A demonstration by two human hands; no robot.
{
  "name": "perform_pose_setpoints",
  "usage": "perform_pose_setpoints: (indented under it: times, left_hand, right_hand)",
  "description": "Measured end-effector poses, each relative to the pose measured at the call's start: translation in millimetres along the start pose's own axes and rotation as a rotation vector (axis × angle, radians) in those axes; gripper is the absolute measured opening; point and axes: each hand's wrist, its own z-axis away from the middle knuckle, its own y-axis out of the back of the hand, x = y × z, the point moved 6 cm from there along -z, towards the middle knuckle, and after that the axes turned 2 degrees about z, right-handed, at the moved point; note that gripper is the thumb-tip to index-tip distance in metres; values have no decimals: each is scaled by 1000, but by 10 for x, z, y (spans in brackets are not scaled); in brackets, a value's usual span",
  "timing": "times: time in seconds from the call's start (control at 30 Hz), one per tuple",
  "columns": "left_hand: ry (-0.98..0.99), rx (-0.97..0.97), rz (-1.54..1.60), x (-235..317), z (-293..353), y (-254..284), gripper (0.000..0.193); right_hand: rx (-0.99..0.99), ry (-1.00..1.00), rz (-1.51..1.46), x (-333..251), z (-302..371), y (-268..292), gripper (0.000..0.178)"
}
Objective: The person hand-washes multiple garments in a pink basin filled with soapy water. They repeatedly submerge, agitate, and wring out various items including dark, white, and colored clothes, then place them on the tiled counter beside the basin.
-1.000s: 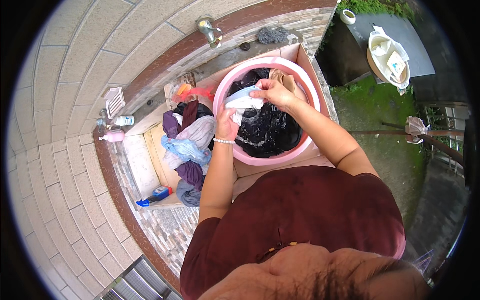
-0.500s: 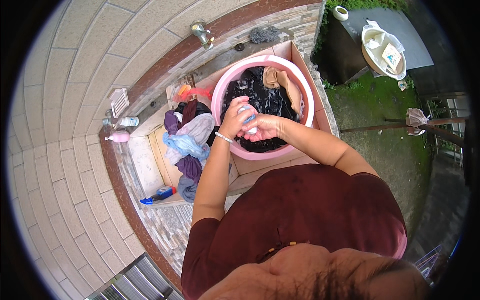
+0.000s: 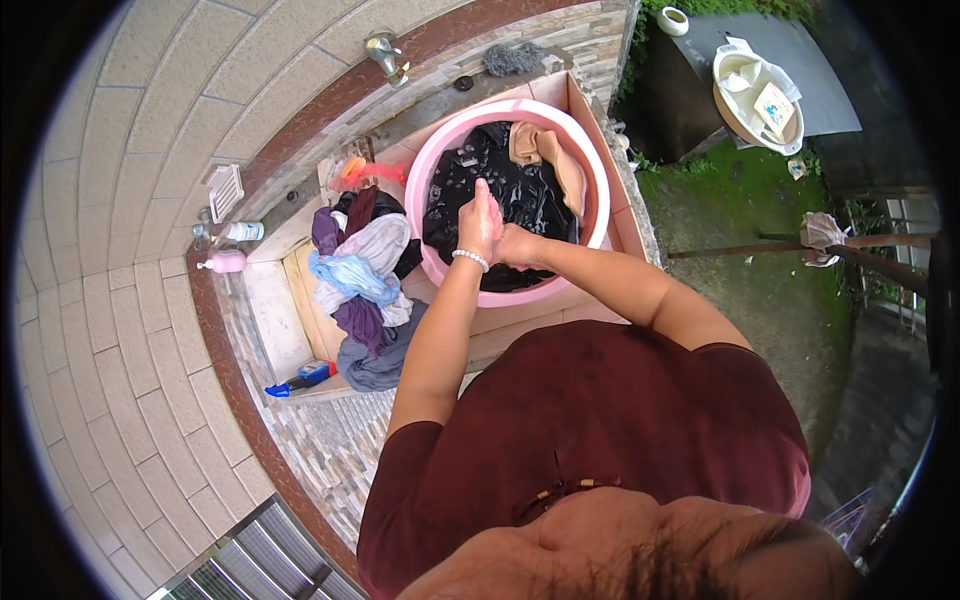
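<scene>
My left hand [image 3: 480,222], with a pale bead bracelet at its wrist, is over the pink basin [image 3: 422,262]. Its fingers are pressed together, pointing away from me. My right hand [image 3: 516,245] meets it from the right, its fingers curled against the left palm. Whatever lies between the two hands is hidden. Below them, dark wet clothes [image 3: 530,195] lie in the basin. A tan garment [image 3: 552,160] hangs against the basin's far right inner side.
Left of the basin lies a heap of clothes [image 3: 365,275] in the tiled trough. A blue-handled brush [image 3: 290,382] sits on its near left edge. Beyond are a tap [image 3: 384,55], grey scrubber [image 3: 514,59], pink bottle [image 3: 223,262] and soap rack [image 3: 224,190]. Another basin [image 3: 790,135] stands far right.
The small blue-white thing that showed between my hands is now hidden. My left hand has straightened and my right hand has curled in. The whole view has shifted slightly.
</scene>
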Motion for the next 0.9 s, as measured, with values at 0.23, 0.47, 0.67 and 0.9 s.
perform_pose_setpoints:
  times: [0.23, 0.47, 0.67, 0.9]
  left_hand:
    - [-135, 193, -262, -565, -252, 125, 52]
    - [74, 240, -26, -690, -168, 216, 51]
    - [-319, 283, -495, 290, 176, 438, 54]
    - [-698, 490, -1170, 1509, 983, 1042, 38]
  right_hand:
    - [134, 208, 804, 243, -125, 78, 40]
    - [144, -43, 805, 181, 43, 104, 52]
    - [-107, 42, 196, -153, 170, 69, 65]
    - [-116, 215, -514, -1109, -9, -50, 28]
